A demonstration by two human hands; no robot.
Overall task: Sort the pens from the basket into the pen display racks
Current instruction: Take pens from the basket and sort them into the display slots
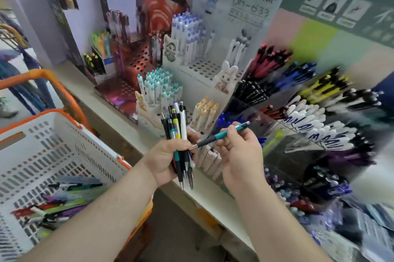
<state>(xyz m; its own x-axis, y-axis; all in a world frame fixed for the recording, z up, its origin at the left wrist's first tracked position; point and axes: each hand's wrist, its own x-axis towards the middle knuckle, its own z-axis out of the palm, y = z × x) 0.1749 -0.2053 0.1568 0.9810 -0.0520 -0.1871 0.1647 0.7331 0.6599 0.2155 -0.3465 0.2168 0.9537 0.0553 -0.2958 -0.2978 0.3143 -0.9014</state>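
While left hand (pixel 168 158) grips a pen bundle (pixel 178 134), right hand (pixel 236 153) pinches a teal pen (pixel 223 134).

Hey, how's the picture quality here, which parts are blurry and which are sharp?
Head view: the hands, left and right, the bundle of pens and the teal pen are fairly sharp; the angled pen racks at right smear with motion blur; the basket is soft; wide-angle bending at edges.

Basket (pixel 64 134) left of the hands; pen display racks (pixel 191 65) on the shelf (pixel 119 117) behind them
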